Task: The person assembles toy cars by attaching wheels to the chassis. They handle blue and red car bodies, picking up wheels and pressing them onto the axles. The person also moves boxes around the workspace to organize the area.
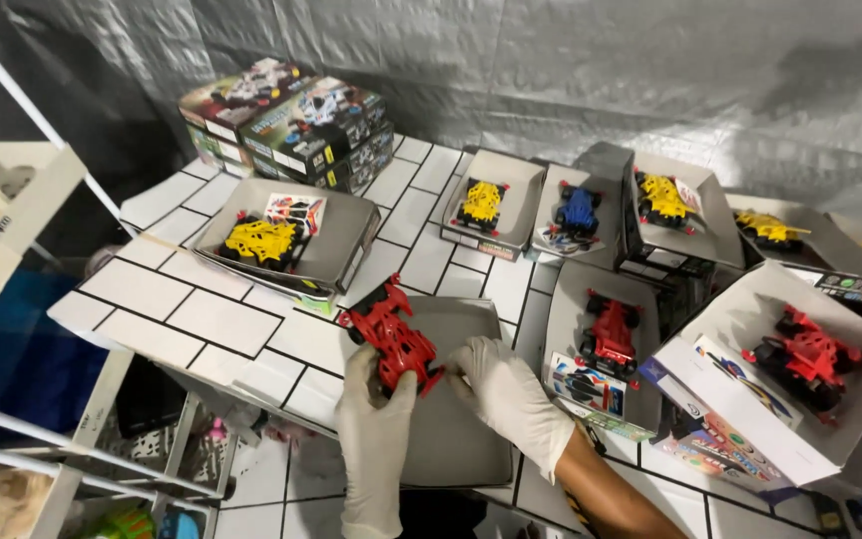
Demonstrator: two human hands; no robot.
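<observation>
A red toy race car [391, 339] is held over a grey open box lid [461, 439] at the table's near edge. My left hand [376, 419], in a white glove, grips the car from below on its near side. My right hand [501, 389], also gloved in white, touches the car's rear end with its fingertips. Both hands meet on the car.
Several open grey boxes hold toy cars: yellow [261, 240], yellow [483, 203], blue [579, 210], yellow [662, 198], red [611, 334], red [810, 354]. Stacked sealed boxes [291, 120] stand at the back left. A white shelf frame [12, 329] is left of the brick-patterned table [182, 309].
</observation>
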